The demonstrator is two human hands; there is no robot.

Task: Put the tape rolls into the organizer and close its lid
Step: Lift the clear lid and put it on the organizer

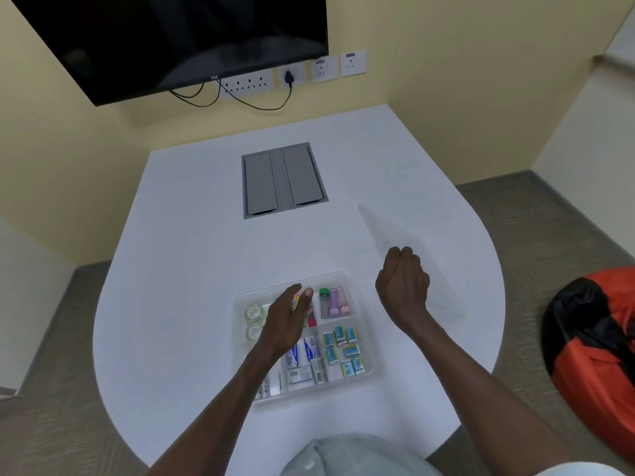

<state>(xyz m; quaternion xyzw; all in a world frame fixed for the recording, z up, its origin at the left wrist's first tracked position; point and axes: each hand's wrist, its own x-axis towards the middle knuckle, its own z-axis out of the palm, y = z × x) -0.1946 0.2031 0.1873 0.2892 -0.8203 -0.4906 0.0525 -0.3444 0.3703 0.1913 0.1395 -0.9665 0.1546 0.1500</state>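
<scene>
- The room had pale yellow walls, a dark screen mounted above a row of wall sockets, and a white rounded surface with a grey hatch set into it.
- A clear organizer sat on the surface near the person, its lid off.
- Two clear tape rolls lay in the organizer's far-left compartment, one behind the other.
- Other compartments held small tubes with green and pink caps, little blue and yellow packets, and white and blue boxes.
- The left hand hovered over the middle of the organizer, just beside the tape rolls, fingers loosely spread and holding nothing.
- The clear lid lay to the right of the organizer, faint against the white.
- The right hand rested at the lid's near edge with fingers curled; whether they gripped it could not be told.
- An orange and black bag lay on the floor at right.
</scene>
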